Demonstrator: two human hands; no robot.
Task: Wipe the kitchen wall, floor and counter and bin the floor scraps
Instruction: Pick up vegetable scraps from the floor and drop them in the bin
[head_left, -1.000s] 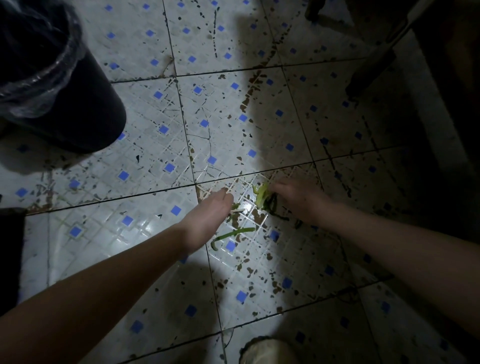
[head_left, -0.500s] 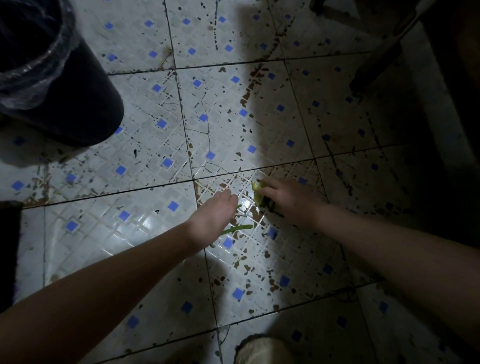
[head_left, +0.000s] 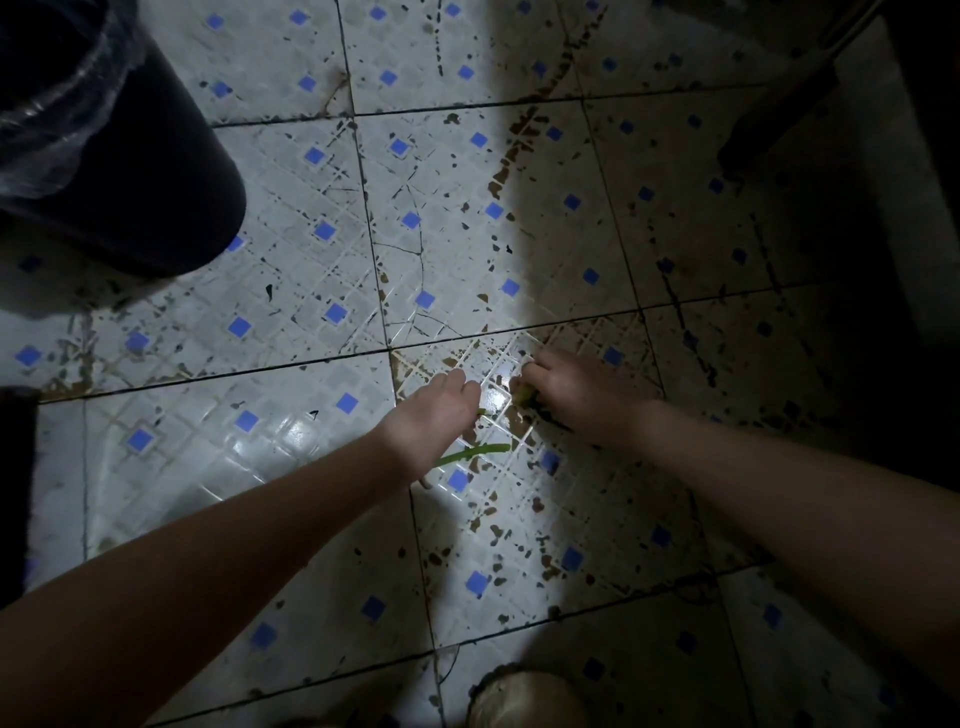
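Centre frame, the right hand (head_left: 579, 397) curls its fingers round a yellow-green scrap (head_left: 523, 398) on the floor (head_left: 291, 291). The left hand (head_left: 431, 418) reaches down beside a green stem (head_left: 475, 454), its grip impossible to tell.

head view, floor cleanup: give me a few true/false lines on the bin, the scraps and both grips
1. The dark bin at upper left has a clear liner. True.
2. The green stalk is in the bin. False: it lies on the floor by the left grip.
3. The right grip holds a yellow-green scrap. True.
4. The floor is spotless. False: brown stains dot the tiles.
5. Both grips wear gloves. False: they are bare.
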